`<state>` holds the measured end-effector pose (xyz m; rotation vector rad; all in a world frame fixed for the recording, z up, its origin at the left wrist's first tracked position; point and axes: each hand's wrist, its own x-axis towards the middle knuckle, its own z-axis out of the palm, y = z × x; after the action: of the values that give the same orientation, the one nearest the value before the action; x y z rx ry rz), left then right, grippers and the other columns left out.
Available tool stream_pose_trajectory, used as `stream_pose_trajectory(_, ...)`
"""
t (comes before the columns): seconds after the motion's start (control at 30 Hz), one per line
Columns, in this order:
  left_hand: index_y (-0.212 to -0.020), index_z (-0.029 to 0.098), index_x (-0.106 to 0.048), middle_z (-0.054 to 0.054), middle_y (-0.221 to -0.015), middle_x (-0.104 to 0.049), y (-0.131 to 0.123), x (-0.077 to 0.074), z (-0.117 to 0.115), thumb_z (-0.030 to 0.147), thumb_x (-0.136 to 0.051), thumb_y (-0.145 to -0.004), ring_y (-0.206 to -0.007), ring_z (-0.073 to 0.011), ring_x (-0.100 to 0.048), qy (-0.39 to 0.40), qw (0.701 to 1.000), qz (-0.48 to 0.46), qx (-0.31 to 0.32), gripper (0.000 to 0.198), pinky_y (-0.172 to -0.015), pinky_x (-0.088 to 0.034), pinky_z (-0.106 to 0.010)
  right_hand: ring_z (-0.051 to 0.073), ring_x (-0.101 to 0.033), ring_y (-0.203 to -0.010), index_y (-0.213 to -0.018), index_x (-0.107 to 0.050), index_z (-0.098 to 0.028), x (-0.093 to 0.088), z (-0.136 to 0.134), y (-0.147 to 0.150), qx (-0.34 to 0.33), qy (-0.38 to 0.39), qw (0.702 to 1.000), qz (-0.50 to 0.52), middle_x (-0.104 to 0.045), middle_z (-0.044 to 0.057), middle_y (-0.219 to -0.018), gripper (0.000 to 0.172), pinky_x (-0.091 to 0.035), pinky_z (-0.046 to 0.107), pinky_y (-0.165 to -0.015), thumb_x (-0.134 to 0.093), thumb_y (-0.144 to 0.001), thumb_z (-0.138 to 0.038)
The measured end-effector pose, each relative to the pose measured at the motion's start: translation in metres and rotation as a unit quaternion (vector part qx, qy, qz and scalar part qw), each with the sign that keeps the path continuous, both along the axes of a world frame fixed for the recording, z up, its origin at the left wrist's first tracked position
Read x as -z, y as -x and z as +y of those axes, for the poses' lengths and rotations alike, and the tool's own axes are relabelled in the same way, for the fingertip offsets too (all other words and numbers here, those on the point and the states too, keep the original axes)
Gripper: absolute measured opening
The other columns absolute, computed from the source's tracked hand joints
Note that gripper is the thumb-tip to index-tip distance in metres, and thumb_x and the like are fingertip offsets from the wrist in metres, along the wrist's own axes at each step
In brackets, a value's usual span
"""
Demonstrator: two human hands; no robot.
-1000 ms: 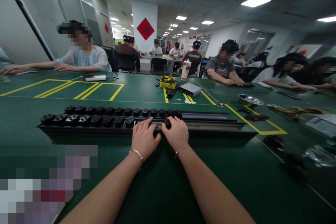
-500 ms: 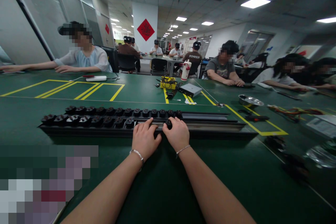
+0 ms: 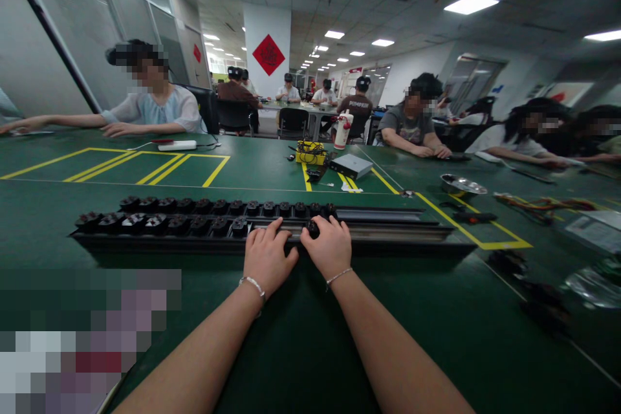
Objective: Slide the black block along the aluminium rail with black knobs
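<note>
Two long black track rails lie across the green table before me. The front track rail point(image 3: 402, 233) bears a row of black socket modules point(image 3: 179, 225) on its left half; its bare metal channel shows at the right. More modules line the back track rail point(image 3: 381, 214). My left hand point(image 3: 266, 257) rests on the front rail, right of the last seated module, fingers apart and holding nothing visible. In my right hand point(image 3: 332, 250), thumb and fingers close round a small black socket module point(image 3: 313, 228) at the front rail. Its underside is hidden.
Beyond the rails are a yellow box with cables point(image 3: 311, 152), a grey box point(image 3: 351, 166) and a tumbler point(image 3: 342, 130). To the right stand a metal bowl point(image 3: 463, 185), a cable bundle point(image 3: 543, 204) and dark parts point(image 3: 546, 304). Several people sit around the tables.
My right hand has shifted very slightly to the right, still gripping the module. My left hand stays in place on the rail.
</note>
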<state>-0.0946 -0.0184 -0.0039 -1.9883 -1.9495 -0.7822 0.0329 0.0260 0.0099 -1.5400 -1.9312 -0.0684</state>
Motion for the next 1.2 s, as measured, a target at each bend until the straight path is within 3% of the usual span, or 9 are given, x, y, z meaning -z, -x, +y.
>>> stream_pose_trajectory(0.6, -0.097, 0.026, -0.063, -0.004, -0.130, -0.051, -0.0001, -0.0012, -0.0002, 0.037, -0.051, -0.075, -0.107, -0.0237, -0.052, 0.004, 1.000, -0.004, 0.002, 0.027, -0.096, -0.032, -0.041, 0.025, -0.055, -0.102, -0.090, -0.065, -0.018, 0.0004, 0.0028, -0.0015, 0.002, -0.015, 1.000, -0.007, -0.067, 0.008, -0.091, 0.026, -0.032, 0.035, -0.092, -0.048, -0.076, -0.032)
stream_pose_trajectory(0.9, -0.097, 0.025, -0.063, -0.004, -0.130, -0.051, 0.0002, -0.0024, -0.0006, 0.037, -0.051, -0.075, -0.106, -0.0237, -0.052, 0.009, 1.000, -0.003, 0.003, 0.027, -0.096, -0.033, -0.041, 0.024, -0.052, -0.107, -0.095, -0.065, -0.019, 0.0019, 0.0032, -0.0033, 0.015, -0.014, 1.000, 0.002, -0.068, 0.008, -0.095, 0.029, -0.028, 0.038, -0.096, -0.050, -0.075, -0.033)
stream_pose_trajectory(1.2, -0.097, 0.026, -0.063, -0.003, -0.131, -0.051, 0.0003, -0.0026, -0.0007, 0.037, -0.050, -0.075, -0.107, -0.0237, -0.051, 0.012, 1.000, -0.009, 0.004, 0.027, -0.096, -0.032, -0.041, 0.022, -0.055, -0.096, -0.092, -0.064, -0.018, 0.0005, 0.0031, -0.0068, 0.003, -0.025, 1.000, 0.012, -0.067, 0.007, -0.091, 0.028, -0.033, 0.034, -0.089, -0.050, -0.075, -0.035)
